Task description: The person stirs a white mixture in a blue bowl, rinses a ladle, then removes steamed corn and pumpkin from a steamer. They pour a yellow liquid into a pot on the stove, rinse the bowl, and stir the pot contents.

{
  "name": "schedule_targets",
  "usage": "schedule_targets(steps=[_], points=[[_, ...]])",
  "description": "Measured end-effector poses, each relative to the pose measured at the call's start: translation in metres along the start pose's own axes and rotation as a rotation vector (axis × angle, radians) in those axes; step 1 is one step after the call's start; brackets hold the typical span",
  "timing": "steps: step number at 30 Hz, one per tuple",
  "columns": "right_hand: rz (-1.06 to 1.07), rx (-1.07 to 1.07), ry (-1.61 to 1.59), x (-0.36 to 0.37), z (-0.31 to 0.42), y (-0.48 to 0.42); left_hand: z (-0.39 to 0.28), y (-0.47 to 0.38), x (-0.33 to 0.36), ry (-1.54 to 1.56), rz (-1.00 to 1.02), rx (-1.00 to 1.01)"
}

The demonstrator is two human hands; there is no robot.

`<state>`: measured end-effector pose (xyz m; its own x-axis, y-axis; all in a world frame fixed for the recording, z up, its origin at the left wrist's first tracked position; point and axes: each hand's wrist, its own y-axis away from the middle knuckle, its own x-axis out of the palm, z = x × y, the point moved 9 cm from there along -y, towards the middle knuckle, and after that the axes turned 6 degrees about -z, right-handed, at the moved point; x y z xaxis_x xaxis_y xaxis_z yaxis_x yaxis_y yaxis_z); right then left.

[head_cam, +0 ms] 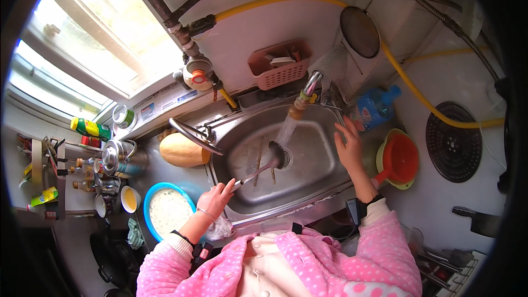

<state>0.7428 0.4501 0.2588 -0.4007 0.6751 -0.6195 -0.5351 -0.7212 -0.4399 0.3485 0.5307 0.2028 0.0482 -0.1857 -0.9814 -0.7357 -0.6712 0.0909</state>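
Note:
Gripped by its handle, a metal ladle extends from my left hand over the basin of the stainless steel sink. Water pours from the faucet onto or just behind the ladle's bowl. The bowl partly covers the drain. A pair of chopsticks seems to lie in the basin, partly hidden by the ladle. My right hand is at the sink's right rim with fingers apart and nothing in it, below the tap lever. Whether it touches the rim I cannot tell.
Left of the sink are an orange-skinned squash and a blue-rimmed basin of pale batter with green bits. A blue bottle and a red strainer or scoop stand right. A cleaver lies farther right. A pink basket sits behind.

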Motion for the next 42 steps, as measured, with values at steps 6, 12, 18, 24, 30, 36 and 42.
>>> schedule_targets(steps=[6,12,18,24,30,36,42], points=[[0.056,0.049,-0.044,0.013,0.002,0.018,-0.016,0.008,0.089,1.528,0.537,-0.859],[0.095,0.086,-0.077,0.015,0.005,0.035,-0.051,-0.002,0.120,2.214,0.881,-1.171],[0.108,0.142,-0.057,0.006,0.001,0.046,-0.068,-0.037,0.140,2.187,0.903,-1.238],[0.105,0.158,-0.096,0.003,-0.005,0.050,-0.077,-0.040,0.120,2.245,1.078,-1.228],[0.103,0.207,-0.163,0.006,-0.013,0.058,-0.078,0.001,0.096,2.339,1.131,-1.318],[0.121,0.142,-0.120,0.011,-0.003,0.056,-0.086,-0.023,0.090,2.356,1.070,-1.121],[0.108,0.147,-0.154,0.011,-0.002,0.056,-0.055,0.009,0.093,2.261,0.974,-1.340]])
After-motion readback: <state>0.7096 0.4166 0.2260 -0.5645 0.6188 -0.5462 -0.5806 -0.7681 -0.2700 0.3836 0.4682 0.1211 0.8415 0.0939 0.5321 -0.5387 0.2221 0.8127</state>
